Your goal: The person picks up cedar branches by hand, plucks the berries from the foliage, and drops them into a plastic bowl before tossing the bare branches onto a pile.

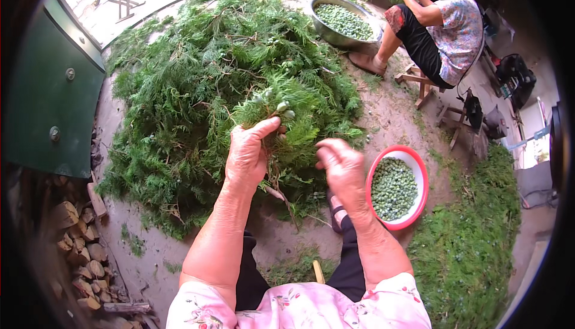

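Note:
My left hand (246, 151) grips a leafy conifer sprig (296, 100), thuja-like, its thumb pressed near a cluster of small green cones (284, 108). Thin brown stems hang down below the fist. My right hand (340, 163) is held a little to the right of the sprig, blurred and with curled fingers; whether anything is between them cannot be made out. Close to its right stands a white basin with a red rim (423, 185), holding many loose green cones (393, 190). Both hands are over the near side of a large heap of cut conifer branches (179, 104).
Across the heap, a person (458, 37) on a wooden stool (417, 80) handles greenery beside a metal basin (321, 28) of cones. Split firewood (83, 252) is stacked by a green metal door (54, 100). More cut greenery (462, 239) covers the floor at right.

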A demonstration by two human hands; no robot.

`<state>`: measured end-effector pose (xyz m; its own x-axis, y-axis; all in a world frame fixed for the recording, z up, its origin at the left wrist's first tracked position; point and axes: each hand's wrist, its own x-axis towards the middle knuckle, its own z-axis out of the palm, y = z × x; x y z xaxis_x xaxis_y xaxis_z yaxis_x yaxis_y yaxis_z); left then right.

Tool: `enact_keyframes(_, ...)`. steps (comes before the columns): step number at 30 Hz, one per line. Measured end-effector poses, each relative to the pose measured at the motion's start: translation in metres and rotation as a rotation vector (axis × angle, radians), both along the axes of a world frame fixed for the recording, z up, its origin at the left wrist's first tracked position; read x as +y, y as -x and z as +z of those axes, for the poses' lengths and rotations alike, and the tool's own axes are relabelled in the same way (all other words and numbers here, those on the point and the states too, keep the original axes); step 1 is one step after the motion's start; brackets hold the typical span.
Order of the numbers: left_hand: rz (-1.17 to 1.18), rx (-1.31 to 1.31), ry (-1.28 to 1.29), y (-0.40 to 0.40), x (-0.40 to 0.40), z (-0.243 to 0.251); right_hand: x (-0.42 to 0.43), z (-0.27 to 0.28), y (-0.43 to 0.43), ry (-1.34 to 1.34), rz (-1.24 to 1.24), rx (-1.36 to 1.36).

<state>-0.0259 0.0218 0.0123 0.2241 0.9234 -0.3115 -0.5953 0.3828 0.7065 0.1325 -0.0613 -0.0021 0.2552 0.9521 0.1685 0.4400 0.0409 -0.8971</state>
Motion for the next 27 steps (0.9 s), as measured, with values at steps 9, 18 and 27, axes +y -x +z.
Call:
enact_keyframes(9, -0.171, 0.076, 0.049, -0.020, -0.019, -0.001, 0.010, 0.010, 0.000, -0.163, -0.044, 0.158)
enact_keyframes(18, -0.223, 0.221, -0.026, -0.030, -0.025, -0.006, 0.006, 0.012, -0.005, -0.062, -0.034, 0.217)
enact_keyframes(27, -0.125, 0.172, 0.034, -0.034, -0.028, -0.007, 0.005, 0.012, -0.012, 0.160, 0.006, 0.861)
